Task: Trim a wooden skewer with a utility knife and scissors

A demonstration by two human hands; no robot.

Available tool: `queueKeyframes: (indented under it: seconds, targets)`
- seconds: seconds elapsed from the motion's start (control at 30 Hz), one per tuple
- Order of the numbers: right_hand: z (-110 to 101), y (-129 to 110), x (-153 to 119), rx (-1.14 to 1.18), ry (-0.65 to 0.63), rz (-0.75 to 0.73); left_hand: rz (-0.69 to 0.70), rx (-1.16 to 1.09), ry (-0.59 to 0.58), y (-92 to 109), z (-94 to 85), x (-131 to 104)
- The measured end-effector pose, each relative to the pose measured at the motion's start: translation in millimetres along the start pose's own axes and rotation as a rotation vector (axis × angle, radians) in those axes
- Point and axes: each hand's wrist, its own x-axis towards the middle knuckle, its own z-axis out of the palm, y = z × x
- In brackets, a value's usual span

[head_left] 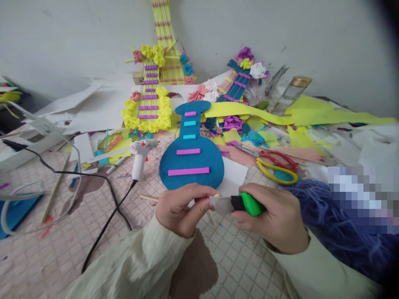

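My left hand [183,207] is closed, pinching a thin wooden stick [217,194] between thumb and fingers, with the stick's pale tip just showing. My right hand [274,218] grips a green and black utility knife [251,204]. Its broad grey blade [222,205] reaches left to the fingertips of my left hand, beside the stick. Just beyond both hands lies a blue guitar-shaped cutout [191,161] with purple and light blue strips across it. A white paper piece [233,172] shows at its right side.
A white glue gun [140,160] with a black cord lies left of the cutout. Red and yellow scissors [277,168] rest at right, near blue yarn [324,216]. Paper-flower guitars [148,97] lean against the wall. A gold-lidded jar [294,89] stands behind paper scraps.
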Motion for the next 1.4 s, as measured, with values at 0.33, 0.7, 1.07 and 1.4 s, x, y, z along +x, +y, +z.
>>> queueKeyframes:
  seconds: [0.33,0.7,1.07,1.4]
  targets:
    - [-7,24,3,-0.161,0.062,0.18,-0.017,-0.248,-0.137,17,-7.7,5]
    - [-9,10,0,0.082,0.02,0.059,-0.243,-0.361,0.051,10,-0.4,2]
    - [-4,-1,-1,0.05,-0.023,0.014,-0.203,-0.289,-0.043,14,0.3,2]
    - [-5,-4,0,0.031,-0.016,0.016,-0.264,-0.344,-0.061,14,1.1,1]
